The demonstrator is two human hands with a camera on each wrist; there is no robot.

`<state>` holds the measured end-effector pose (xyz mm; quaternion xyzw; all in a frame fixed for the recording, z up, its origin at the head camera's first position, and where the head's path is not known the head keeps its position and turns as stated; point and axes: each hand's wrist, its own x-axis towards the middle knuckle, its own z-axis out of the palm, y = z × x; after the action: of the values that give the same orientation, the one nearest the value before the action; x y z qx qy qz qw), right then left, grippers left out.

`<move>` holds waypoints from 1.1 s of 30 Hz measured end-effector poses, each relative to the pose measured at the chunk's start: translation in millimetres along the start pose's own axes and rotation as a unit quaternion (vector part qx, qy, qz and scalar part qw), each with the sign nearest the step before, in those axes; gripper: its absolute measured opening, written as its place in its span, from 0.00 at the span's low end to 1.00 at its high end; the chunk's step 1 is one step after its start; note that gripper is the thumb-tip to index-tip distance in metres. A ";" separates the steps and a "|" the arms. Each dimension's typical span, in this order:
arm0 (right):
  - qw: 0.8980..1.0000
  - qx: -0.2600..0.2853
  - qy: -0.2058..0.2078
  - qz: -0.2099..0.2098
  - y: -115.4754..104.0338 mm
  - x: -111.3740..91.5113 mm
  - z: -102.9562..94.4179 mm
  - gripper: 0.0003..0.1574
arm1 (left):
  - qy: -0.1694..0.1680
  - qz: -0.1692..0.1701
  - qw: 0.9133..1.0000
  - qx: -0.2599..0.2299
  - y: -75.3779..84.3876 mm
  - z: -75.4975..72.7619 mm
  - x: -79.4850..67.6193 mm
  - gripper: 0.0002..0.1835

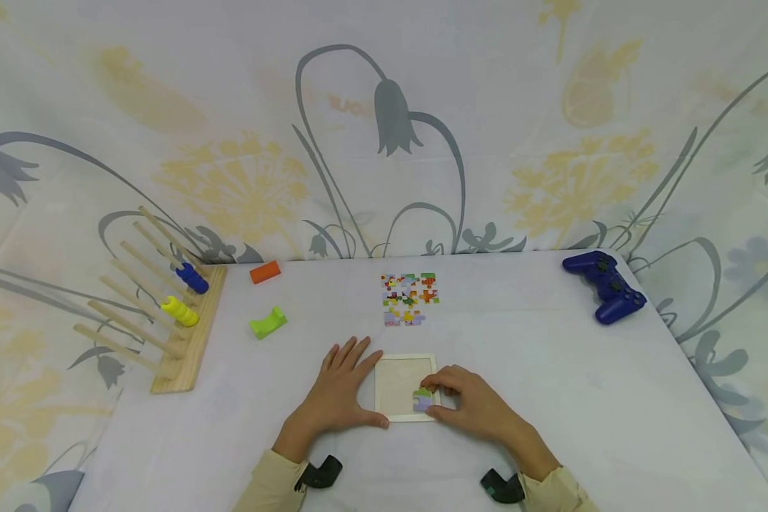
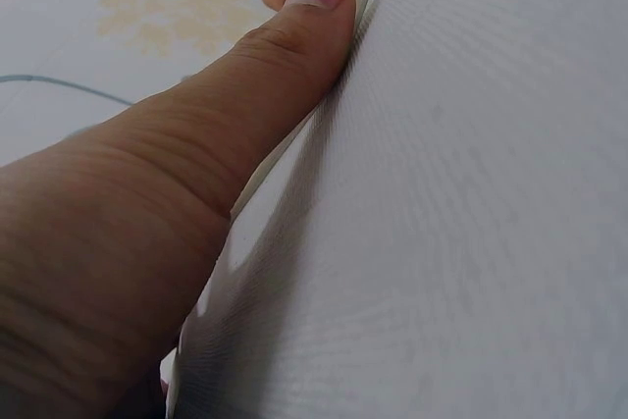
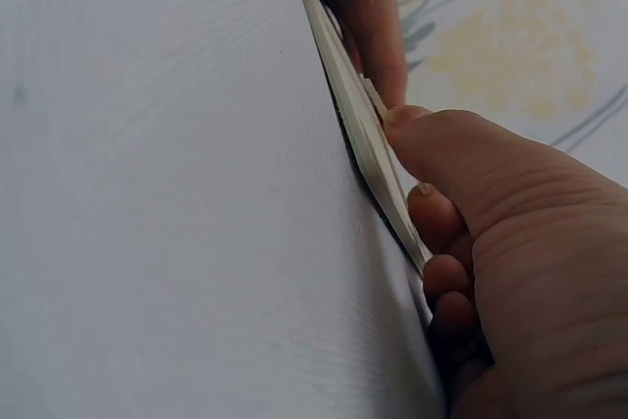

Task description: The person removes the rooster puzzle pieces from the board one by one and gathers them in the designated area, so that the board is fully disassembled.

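A shallow wooden puzzle tray [image 1: 404, 418] with a pale raised rim lies in front of the person in the head view. The left hand [image 1: 336, 395] spans its left side with spread fingers, the index fingertip by the upper left corner and the thumb at the lower left. In the left wrist view that thumb [image 2: 285, 56] rests against the rim. Between thumb and fingers, the right hand [image 1: 476, 404] pinches a lilac and green puzzle piece [image 1: 421, 402] over the tray's lower right corner. The right wrist view shows the piece's edge [image 3: 375, 95] tilted above the rim.
Several colourful puzzle pieces [image 1: 409, 299] lie grouped beyond the tray. Leftward are a green block [image 1: 269, 323], an orange block [image 1: 265, 272] and a wooden peg rack [image 1: 198, 341] with yellow and blue rings. A blue game controller [image 1: 604, 286] lies at the far right.
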<state>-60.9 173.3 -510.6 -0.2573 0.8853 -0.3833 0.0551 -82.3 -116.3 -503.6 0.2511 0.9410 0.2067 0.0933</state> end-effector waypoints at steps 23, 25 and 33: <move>0.997 0.003 0.064 0.054 40.4 50.8 -29.9 0.21 | 0.000 0.004 1.000 -0.004 -0.3 -0.3 0.4 0.63; 0.996 0.000 0.062 0.058 44.2 56.4 -33.9 0.21 | -0.001 0.004 1.000 -0.004 0.1 -0.4 0.4 0.63; 0.996 -0.010 0.060 0.069 59.1 73.9 -41.4 0.20 | -0.003 -0.001 1.000 -0.006 0.9 -1.3 0.1 0.63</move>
<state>-161.1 197.3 -516.0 -0.1722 0.9065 -0.3848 0.0255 -82.3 -115.9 -502.0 0.2504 0.9397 0.2111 0.0982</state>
